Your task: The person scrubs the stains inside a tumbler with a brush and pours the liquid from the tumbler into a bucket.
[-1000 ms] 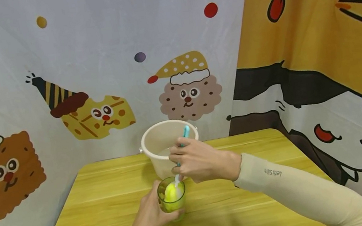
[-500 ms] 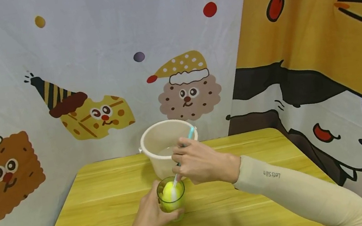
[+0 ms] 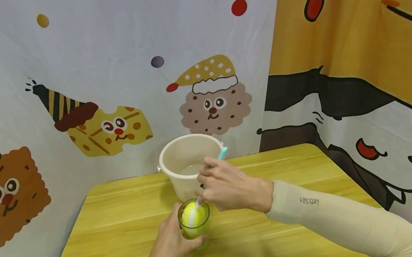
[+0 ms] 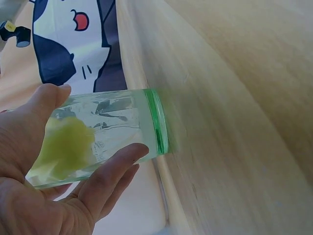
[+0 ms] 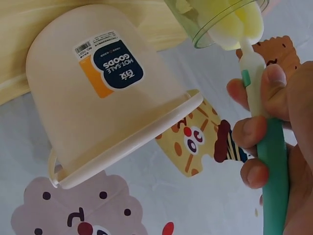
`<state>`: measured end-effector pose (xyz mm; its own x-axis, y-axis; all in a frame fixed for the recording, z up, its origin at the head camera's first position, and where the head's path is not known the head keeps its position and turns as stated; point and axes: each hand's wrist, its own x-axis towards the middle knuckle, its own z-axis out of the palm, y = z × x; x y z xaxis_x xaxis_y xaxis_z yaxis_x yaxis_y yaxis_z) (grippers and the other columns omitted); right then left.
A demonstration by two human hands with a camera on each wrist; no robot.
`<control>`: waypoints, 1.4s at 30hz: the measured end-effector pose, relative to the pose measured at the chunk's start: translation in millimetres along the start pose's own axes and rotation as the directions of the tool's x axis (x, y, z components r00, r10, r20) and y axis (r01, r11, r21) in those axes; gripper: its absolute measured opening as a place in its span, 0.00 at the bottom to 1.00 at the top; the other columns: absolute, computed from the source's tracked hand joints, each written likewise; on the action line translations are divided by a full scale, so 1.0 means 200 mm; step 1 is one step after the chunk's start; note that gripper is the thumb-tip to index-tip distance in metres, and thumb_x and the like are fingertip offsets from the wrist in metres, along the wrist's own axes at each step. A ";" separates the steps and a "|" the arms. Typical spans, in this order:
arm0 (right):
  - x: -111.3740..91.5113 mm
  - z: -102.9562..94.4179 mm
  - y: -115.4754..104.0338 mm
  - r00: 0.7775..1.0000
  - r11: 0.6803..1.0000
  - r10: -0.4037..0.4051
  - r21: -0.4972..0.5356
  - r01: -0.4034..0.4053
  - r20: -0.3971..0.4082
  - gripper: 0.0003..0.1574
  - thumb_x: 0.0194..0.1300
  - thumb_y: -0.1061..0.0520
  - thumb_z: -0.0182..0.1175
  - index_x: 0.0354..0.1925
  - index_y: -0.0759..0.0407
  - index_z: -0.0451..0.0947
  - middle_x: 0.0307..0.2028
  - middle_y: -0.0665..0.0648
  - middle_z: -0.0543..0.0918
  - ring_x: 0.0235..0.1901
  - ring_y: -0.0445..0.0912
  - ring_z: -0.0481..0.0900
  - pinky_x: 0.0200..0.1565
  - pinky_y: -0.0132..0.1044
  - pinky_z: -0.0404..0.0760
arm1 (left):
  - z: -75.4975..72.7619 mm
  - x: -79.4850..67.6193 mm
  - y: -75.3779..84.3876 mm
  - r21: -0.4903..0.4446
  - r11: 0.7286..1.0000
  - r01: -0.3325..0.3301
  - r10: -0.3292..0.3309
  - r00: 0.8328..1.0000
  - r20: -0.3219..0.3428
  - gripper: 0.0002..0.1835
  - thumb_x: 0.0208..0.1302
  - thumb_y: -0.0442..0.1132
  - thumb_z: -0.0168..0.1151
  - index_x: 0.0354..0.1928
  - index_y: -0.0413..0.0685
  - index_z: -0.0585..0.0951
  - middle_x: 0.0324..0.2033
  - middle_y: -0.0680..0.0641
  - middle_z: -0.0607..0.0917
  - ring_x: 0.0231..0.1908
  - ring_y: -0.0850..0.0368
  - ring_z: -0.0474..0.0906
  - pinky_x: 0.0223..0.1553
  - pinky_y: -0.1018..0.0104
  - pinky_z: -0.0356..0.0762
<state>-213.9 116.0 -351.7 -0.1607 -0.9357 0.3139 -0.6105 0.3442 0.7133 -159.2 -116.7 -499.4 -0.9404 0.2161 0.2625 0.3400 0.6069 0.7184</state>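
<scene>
My left hand [image 3: 172, 238] grips a clear, greenish drinking glass [image 4: 122, 117] from the side, its thumb and fingers around the wall. The glass base is at the tabletop; I cannot tell whether it touches. In my right hand [image 3: 232, 184] is a cup brush with a teal and white handle [image 5: 274, 161], held by curled fingers and thumb. Its yellow and white sponge head [image 3: 195, 214] sits inside the mouth of the glass. The handle slants up to the right, its teal end [image 3: 223, 152] showing above my right hand.
A cream bucket [image 3: 184, 187] with a label [image 5: 115, 66] stands just behind the glass, near the back edge of the wooden table [image 3: 125, 229]. Cartoon-printed cloth [image 3: 109, 41] hangs behind the table and along its right side.
The brush handle has tilted further to the right, and the sponge has turned in the glass. My right hand has shifted slightly right; the left hand keeps its grip.
</scene>
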 end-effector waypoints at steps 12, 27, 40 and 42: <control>0.02 -0.02 -0.03 0.999 0.999 0.032 -0.031 -0.033 -0.020 0.16 0.78 0.32 0.74 0.37 0.37 0.89 0.29 0.46 0.93 0.31 0.43 0.86 0.49 0.39 0.76 | -0.01 0.00 0.01 0.006 1.000 0.005 -0.005 1.000 -0.008 0.46 0.49 0.44 0.99 0.68 0.56 0.79 0.54 0.52 0.94 0.54 0.55 0.93 0.53 0.69 0.94; 0.07 -0.10 -0.03 0.999 0.991 -0.032 -0.133 0.030 -0.008 0.12 0.73 0.48 0.77 0.34 0.38 0.83 0.25 0.45 0.88 0.28 0.42 0.82 0.45 0.35 0.78 | -0.02 0.02 0.01 -0.006 1.000 -0.001 0.001 1.000 0.004 0.47 0.49 0.45 0.99 0.69 0.59 0.79 0.56 0.55 0.92 0.57 0.56 0.92 0.55 0.65 0.93; 0.15 -0.15 -0.05 0.988 0.975 -0.115 -0.177 0.132 0.101 0.12 0.78 0.41 0.74 0.34 0.36 0.91 0.31 0.44 0.94 0.34 0.43 0.85 0.56 0.39 0.73 | 0.00 0.00 0.00 -0.024 1.000 0.020 -0.021 0.999 -0.032 0.54 0.46 0.44 1.01 0.74 0.57 0.76 0.60 0.47 0.94 0.58 0.50 0.94 0.53 0.62 0.96; 0.15 -0.15 -0.05 0.986 0.974 -0.124 -0.177 0.143 0.115 0.11 0.79 0.40 0.73 0.36 0.36 0.92 0.32 0.44 0.95 0.35 0.43 0.86 0.56 0.39 0.73 | 0.00 -0.01 0.00 -0.029 0.999 0.028 -0.029 0.999 -0.034 0.55 0.45 0.43 1.01 0.75 0.57 0.76 0.60 0.47 0.94 0.58 0.48 0.94 0.55 0.59 0.97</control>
<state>-189.1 86.8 -330.9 -0.1721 -0.9737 0.1493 -0.4804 0.2153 0.8502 -158.0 -117.6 -500.2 -0.9491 0.1726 0.2635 0.3138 0.5904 0.7436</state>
